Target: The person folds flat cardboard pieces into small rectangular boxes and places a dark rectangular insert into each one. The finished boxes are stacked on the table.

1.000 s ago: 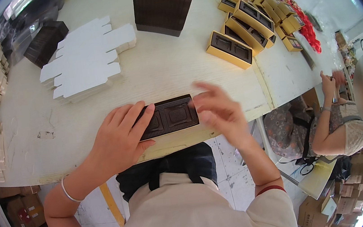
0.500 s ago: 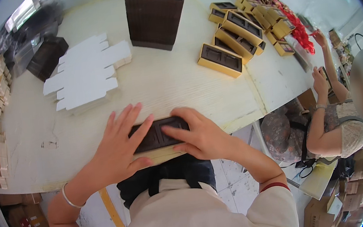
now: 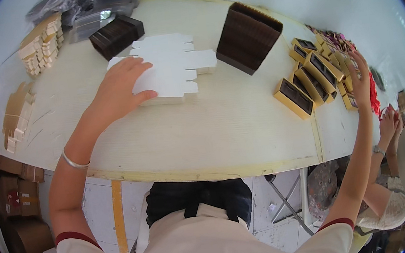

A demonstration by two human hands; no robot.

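My left hand (image 3: 117,95) lies over the left part of a stack of flat white box blanks (image 3: 167,62), fingers stretched and thumb apart near the stack's front edge. Far to the right, my right hand (image 3: 360,79) reaches over a pile of gold boxes (image 3: 324,71). Its fingers look extended; whether they touch one of the boxes I cannot tell. Dark brown inserts fill several of these boxes, and one gold box (image 3: 293,98) sits at the near left of the pile.
A tall block of stacked dark brown inserts (image 3: 248,37) stands behind the white stack's right side, and a smaller dark stack (image 3: 116,36) lies at its back left. Folded cardboard pieces (image 3: 19,114) lie on the left. A co-worker's hands (image 3: 389,124) hold something red at far right.
The box with the dark insert no longer lies between my hands. My left hand has gone forward to the white stack, my right hand far right to the gold boxes. The view has turned.
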